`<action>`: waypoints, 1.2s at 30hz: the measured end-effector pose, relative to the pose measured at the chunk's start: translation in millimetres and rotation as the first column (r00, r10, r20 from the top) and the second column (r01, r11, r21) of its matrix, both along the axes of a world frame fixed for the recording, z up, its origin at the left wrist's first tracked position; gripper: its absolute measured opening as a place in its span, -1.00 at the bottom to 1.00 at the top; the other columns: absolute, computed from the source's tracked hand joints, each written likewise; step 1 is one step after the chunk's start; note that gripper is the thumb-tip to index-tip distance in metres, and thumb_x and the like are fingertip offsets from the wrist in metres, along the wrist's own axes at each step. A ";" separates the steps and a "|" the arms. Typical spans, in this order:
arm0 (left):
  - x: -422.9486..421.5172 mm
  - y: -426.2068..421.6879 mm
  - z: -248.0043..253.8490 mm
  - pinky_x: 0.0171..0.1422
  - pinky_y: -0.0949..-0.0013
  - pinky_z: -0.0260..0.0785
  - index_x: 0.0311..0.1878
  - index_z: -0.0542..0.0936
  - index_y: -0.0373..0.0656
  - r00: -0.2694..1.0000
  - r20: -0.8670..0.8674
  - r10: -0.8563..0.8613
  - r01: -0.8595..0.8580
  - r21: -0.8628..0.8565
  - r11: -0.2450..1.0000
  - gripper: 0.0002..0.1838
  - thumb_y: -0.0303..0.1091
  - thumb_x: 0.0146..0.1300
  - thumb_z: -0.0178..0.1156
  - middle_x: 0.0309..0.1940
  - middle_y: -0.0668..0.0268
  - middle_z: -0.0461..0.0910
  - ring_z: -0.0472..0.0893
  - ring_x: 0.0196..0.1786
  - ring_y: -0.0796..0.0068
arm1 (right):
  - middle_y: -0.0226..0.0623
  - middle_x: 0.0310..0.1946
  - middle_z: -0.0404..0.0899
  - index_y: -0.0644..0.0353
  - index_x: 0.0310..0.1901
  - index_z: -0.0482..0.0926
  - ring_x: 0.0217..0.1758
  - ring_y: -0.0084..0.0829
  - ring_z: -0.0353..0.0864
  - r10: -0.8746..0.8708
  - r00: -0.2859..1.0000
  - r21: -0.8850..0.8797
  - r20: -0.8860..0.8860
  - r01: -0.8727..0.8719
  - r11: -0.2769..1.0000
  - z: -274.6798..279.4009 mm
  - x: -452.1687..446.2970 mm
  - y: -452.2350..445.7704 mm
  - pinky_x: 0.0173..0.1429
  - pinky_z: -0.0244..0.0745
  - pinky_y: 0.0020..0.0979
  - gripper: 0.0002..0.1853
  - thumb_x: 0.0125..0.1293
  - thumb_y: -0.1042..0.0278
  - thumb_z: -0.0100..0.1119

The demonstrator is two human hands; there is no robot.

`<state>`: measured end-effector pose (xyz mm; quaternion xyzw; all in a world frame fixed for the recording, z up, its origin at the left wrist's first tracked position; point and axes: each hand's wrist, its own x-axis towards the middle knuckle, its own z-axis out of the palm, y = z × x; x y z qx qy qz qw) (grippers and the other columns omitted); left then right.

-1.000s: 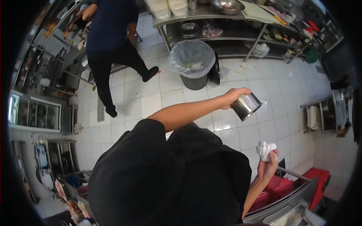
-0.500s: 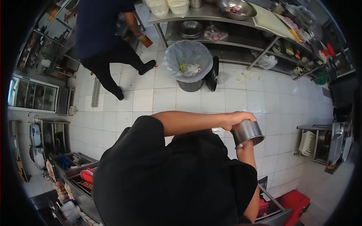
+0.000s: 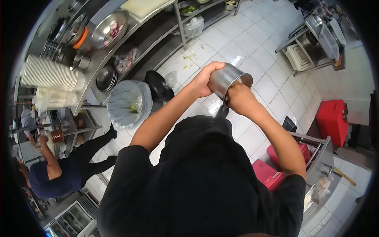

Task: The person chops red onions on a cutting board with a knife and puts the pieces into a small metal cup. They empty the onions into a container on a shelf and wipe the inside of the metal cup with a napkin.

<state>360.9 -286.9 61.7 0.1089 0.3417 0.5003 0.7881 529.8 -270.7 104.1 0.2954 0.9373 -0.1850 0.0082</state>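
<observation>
A cylindrical stainless steel pot [image 3: 224, 80] is held tilted in front of my chest, its mouth turned toward my right. My left hand [image 3: 206, 80] is wrapped round the outer wall near the base. At the mouth, my right hand [image 3: 240, 98] reaches in over the rim. Its fingers are hidden inside, so whether they hold anything does not show. The pot's contents cannot be seen either. A dark piece sticks out just below the rim, partly behind my right hand.
A lined trash bin [image 3: 130, 106] with green scraps stands left on the tiled floor, its black lid [image 3: 158, 87] beside it. Behind runs a steel shelf table with a bowl [image 3: 103, 36] and stacked containers [image 3: 51, 75]. A co-worker [image 3: 59, 173] stands far left; a red box [image 3: 331, 122] sits right.
My view and body have turned to the right, so the bin and co-worker now appear farther left. The pot stays in my left hand, with my right hand still at its mouth.
</observation>
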 end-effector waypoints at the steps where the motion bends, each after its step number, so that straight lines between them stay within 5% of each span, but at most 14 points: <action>1: 6.4 10.4 -2.1 0.22 0.11 0.37 0.07 0.50 -0.17 0.999 -0.007 0.034 -0.034 -0.009 0.999 -0.51 0.00 0.23 0.14 0.00 0.20 0.57 0.55 0.05 0.25 | -0.05 -0.26 0.62 0.37 -0.28 0.64 -0.06 -0.10 0.59 -0.064 0.996 -0.149 0.058 0.072 0.986 3.7 -1.2 10.0 0.03 0.49 -0.21 -0.78 0.01 0.64 0.06; 4: 8.3 37.6 -8.6 0.22 0.11 0.36 0.08 0.51 -0.17 0.989 0.010 0.148 -0.147 -0.020 0.989 -0.49 0.04 0.23 0.12 0.01 0.18 0.58 0.55 0.07 0.21 | -0.02 -0.24 0.65 0.38 -0.22 0.62 -0.09 -0.13 0.63 -0.217 0.954 -0.474 -0.205 0.098 0.875 -5.3 2.1 41.7 0.03 0.50 -0.25 -0.77 0.09 0.67 0.01; 7: -1.6 56.1 -12.2 0.29 0.07 0.31 0.12 0.52 -0.14 0.967 0.001 0.256 -0.256 0.006 0.967 -0.42 0.13 0.22 0.05 0.07 0.20 0.57 0.54 0.11 0.20 | -0.05 -0.22 0.65 0.35 -0.19 0.61 -0.09 -0.21 0.63 -0.285 0.835 -0.601 -0.472 -0.068 0.796 -3.4 20.1 64.4 0.04 0.49 -0.34 -0.76 0.15 0.68 0.00; 9: -13.7 60.3 -11.3 0.32 0.05 0.28 0.15 0.52 -0.11 0.934 0.023 0.357 -0.357 0.024 0.934 -0.39 0.17 0.22 0.03 0.10 0.22 0.56 0.52 0.14 0.20 | -0.08 -0.25 0.65 0.35 -0.16 0.61 -0.11 -0.27 0.62 -0.265 0.882 -0.760 -0.390 -0.146 0.633 28.5 48.5 97.4 0.07 0.46 -0.41 -0.77 0.20 0.69 -0.01; 12: -28.5 65.9 4.0 0.33 0.07 0.26 0.17 0.53 -0.07 0.888 0.019 0.459 -0.457 -0.059 0.887 -0.38 0.19 0.21 0.01 0.12 0.24 0.56 0.51 0.17 0.21 | -0.10 -0.23 0.65 0.37 -0.17 0.60 -0.11 -0.21 0.63 -0.202 0.832 -0.549 -0.516 -0.141 0.824 50.4 63.1 137.6 0.08 0.47 -0.41 -0.71 0.10 0.77 -0.04; 16: -27.9 75.7 1.9 0.33 0.08 0.26 0.14 0.54 -0.07 0.870 -0.016 0.493 -0.493 -0.059 0.868 -0.39 0.19 0.22 0.00 0.10 0.24 0.57 0.51 0.17 0.21 | -0.11 -0.22 0.62 0.34 -0.23 0.60 -0.06 -0.10 0.59 0.188 0.698 0.016 -0.691 -0.245 0.969 63.3 15.3 158.6 0.08 0.50 -0.24 -0.63 -0.13 0.76 -0.03; 19: -27.5 85.9 5.0 0.28 0.08 0.30 0.11 0.55 -0.09 0.863 0.011 0.505 -0.504 -0.029 0.863 -0.42 0.16 0.21 0.02 0.05 0.25 0.60 0.54 0.10 0.24 | -0.07 -0.24 0.60 0.35 -0.26 0.60 -0.04 -0.09 0.54 0.583 0.661 0.438 -0.472 -0.399 0.806 23.4 -26.1 180.1 0.07 0.49 -0.17 -0.72 -0.07 0.67 0.04; 22: -38.3 96.6 -0.2 0.25 0.08 0.32 0.08 0.55 -0.11 0.862 -0.011 0.506 -0.505 0.033 0.862 -0.44 0.12 0.22 0.03 0.02 0.26 0.61 0.56 0.06 0.25 | -0.07 -0.10 0.59 0.36 -0.16 0.62 0.08 -0.08 0.53 0.638 0.768 0.431 -0.047 -0.561 0.707 -6.7 -41.7 195.9 0.22 0.44 -0.17 -0.66 -0.05 0.65 0.08; 25: -54.1 110.6 -7.8 0.26 0.11 0.31 0.12 0.54 -0.11 0.846 0.025 0.532 -0.532 0.006 0.847 -0.45 0.08 0.23 0.00 0.05 0.24 0.60 0.55 0.10 0.26 | -0.09 -0.07 0.59 0.40 -0.16 0.62 0.12 -0.10 0.49 0.536 0.844 -0.232 0.009 -0.520 0.822 -1.1 -72.7 210.6 0.27 0.39 -0.19 -0.69 0.00 0.55 0.11; 28: -73.6 130.1 -3.4 0.33 0.12 0.27 0.22 0.49 -0.12 0.862 0.094 0.497 -0.502 0.037 0.864 -0.43 0.04 0.26 -0.03 0.14 0.23 0.55 0.52 0.17 0.25 | -0.07 -0.25 0.63 0.29 -0.43 0.67 0.02 -0.13 0.54 0.470 0.825 0.144 -0.315 -0.447 0.883 1.6 -103.1 222.0 0.19 0.39 -0.23 -0.87 -0.01 0.44 0.21; 32: -98.5 175.3 -19.5 0.38 0.13 0.23 0.30 0.43 -0.17 0.922 0.108 0.371 -0.381 0.087 0.921 -0.38 0.01 0.26 -0.03 0.21 0.19 0.50 0.49 0.24 0.24 | -0.05 -0.25 0.66 0.23 -0.39 0.71 0.01 -0.18 0.57 0.601 0.798 0.484 0.051 -0.546 0.684 -23.6 -125.1 258.6 0.06 0.49 -0.29 -0.85 -0.02 0.40 0.27; 35: -108.8 205.1 -26.7 0.43 0.11 0.20 0.38 0.34 -0.19 0.942 0.164 0.294 -0.311 0.094 0.946 -0.25 0.11 0.23 -0.10 0.29 0.10 0.43 0.45 0.30 0.17 | -0.06 -0.31 0.67 0.26 -0.28 0.72 -0.08 -0.20 0.63 0.381 0.914 -0.004 0.142 -0.384 0.923 -11.5 -145.2 270.9 0.04 0.51 -0.29 -0.77 -0.01 0.44 0.23; 36: -113.0 213.4 -26.1 0.42 0.10 0.21 0.38 0.33 -0.20 0.951 0.174 0.257 -0.279 0.112 0.954 -0.25 0.12 0.23 -0.10 0.29 0.09 0.43 0.45 0.29 0.16 | -0.09 -0.34 0.67 0.28 -0.29 0.71 -0.14 -0.23 0.64 0.281 0.960 -0.139 0.001 -0.278 0.950 -10.9 -149.0 272.7 0.01 0.51 -0.30 -0.77 -0.01 0.45 0.20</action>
